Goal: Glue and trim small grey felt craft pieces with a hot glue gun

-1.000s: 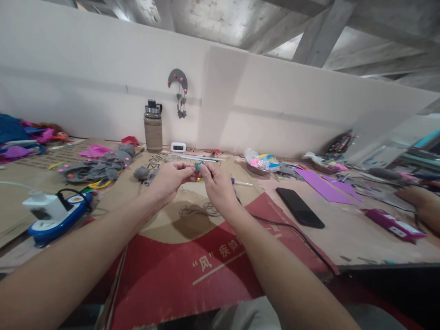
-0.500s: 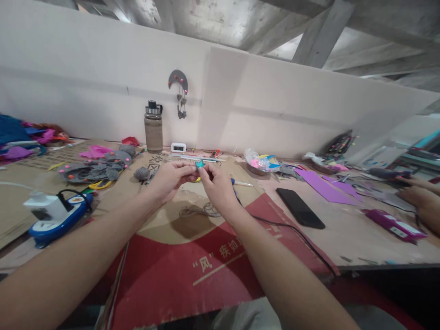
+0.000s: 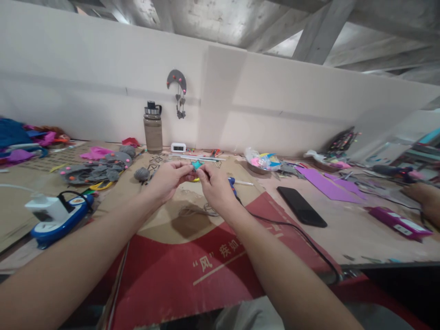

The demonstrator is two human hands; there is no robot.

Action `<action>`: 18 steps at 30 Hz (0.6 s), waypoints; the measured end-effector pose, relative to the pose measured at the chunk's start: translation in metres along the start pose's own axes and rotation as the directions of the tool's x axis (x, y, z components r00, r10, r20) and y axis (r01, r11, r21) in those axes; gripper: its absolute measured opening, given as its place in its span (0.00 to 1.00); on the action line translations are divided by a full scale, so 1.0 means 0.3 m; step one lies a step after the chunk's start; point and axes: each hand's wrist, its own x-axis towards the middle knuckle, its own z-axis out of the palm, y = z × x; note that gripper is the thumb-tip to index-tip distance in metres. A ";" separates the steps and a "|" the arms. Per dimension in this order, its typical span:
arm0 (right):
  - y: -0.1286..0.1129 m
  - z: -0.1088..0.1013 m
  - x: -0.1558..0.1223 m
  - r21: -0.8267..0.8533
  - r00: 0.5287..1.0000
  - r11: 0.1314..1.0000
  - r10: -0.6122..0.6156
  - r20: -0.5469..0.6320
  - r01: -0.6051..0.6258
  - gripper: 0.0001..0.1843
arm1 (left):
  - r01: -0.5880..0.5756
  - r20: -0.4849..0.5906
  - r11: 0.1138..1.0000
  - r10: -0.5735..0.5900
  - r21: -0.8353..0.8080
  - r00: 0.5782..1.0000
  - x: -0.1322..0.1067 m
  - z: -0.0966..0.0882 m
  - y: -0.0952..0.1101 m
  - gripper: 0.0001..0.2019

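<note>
My star (image 3: 197,165) looks like matt cloth to me, and so does the moon (image 3: 177,78). The yarn ball (image 3: 141,173) looks like fuzzy wool. My red cardboard (image 3: 154,284) is dull and papery, with a rough bottom edge. The phone (image 3: 301,206) has a smooth, dark front. The bottle (image 3: 153,134) looks like smooth, see-through plastic. The power strip (image 3: 51,235) is shiny plastic.

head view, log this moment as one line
left hand: pinching teal star; right hand: pinching same star; red cardboard: below hands; black phone: off to right
</note>
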 end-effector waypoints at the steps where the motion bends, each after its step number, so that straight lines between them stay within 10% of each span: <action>1: 0.000 0.003 -0.002 0.005 1.000 1.000 -0.006 -0.007 0.006 0.09 | -0.006 -0.011 1.000 0.006 -0.012 1.000 0.003 -0.002 -0.002 0.05; 18: -0.008 0.004 -0.010 0.019 0.993 1.000 0.019 -0.115 -0.017 0.07 | 0.025 -0.028 0.996 -0.027 -0.086 0.999 -0.006 0.004 0.002 0.06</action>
